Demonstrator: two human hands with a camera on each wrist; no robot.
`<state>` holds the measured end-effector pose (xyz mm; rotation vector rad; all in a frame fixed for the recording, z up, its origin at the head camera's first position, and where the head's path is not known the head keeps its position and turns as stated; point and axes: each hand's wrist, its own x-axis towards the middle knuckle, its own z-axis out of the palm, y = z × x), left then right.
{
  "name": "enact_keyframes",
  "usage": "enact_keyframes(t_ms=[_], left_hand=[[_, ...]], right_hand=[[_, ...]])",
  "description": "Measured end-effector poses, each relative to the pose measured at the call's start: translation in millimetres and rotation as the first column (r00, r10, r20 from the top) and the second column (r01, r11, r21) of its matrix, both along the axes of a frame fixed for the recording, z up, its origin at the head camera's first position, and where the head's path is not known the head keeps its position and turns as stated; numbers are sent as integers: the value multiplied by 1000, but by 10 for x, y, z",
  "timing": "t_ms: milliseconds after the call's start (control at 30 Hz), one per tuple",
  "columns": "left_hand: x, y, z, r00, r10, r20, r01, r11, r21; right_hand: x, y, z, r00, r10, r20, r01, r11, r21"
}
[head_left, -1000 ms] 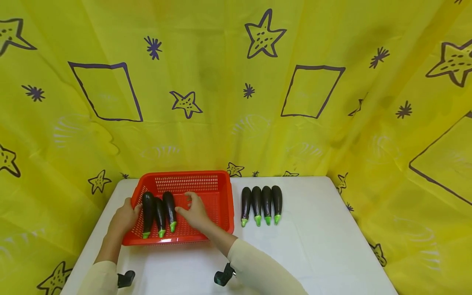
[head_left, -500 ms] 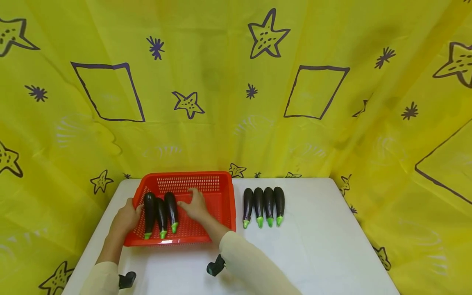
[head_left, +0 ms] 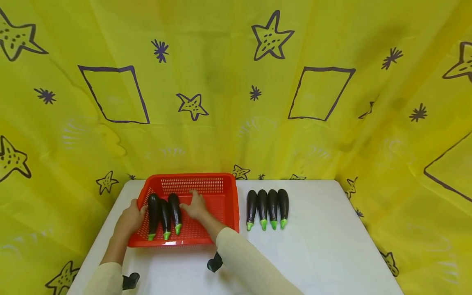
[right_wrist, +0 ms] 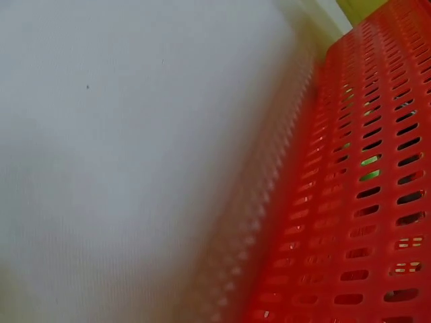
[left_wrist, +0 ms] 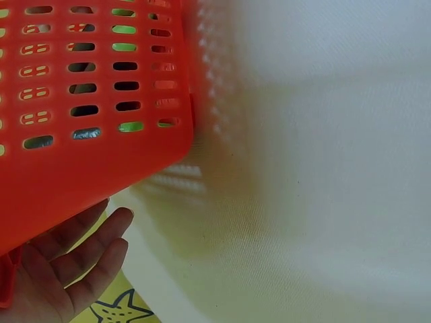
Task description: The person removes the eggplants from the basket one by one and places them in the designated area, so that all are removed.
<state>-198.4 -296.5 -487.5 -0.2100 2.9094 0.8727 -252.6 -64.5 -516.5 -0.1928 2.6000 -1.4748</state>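
Observation:
Three glossy dark eggplants with green stem ends lie side by side in the left half of a red plastic basket. My left hand holds the basket's left rim, its thumb over the edge. In the left wrist view, the fingers of that left hand lie along the outside of the basket wall. Over the basket's inside, my right hand has its fingers spread, thumb tip close beside the rightmost of the three eggplants. The right wrist view has only the basket's slotted outer wall, without the hand.
Several more eggplants stand in a neat row on the white table, right of the basket, stems toward me. A yellow curtain with drawn stars surrounds the table at the back and sides.
The right forearm has swung a little to the left, while the right hand stays over the basket beside the eggplants. The whole scene has shifted slightly right in view. The eggplants keep their places.

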Motion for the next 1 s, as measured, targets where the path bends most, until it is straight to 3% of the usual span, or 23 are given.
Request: enact_keyframes(t_ms=[233,400,633,833,1000], left_hand=[[-7,-6,-20,1000,-2,5,2,1000,3],[-5,1,-17,1000,-1,-1,1,1000,-1],[3,-5,-41,1000,-6,-15,6,1000,-3],[-9,5,-43,998,-14,-60,15,1000,5],[-4,5,-57,998,-5,-59,6,1000,16]], right_hand=[[-46,-67,-40,998,50,38,-52,996,69],[-60,-130,-47,999,20,39,-22,998,56],[-10,-231,-29,997,45,63,-51,992,112],[43,-286,49,997,44,65,-52,992,111],[48,-319,57,995,66,73,-74,991,113]])
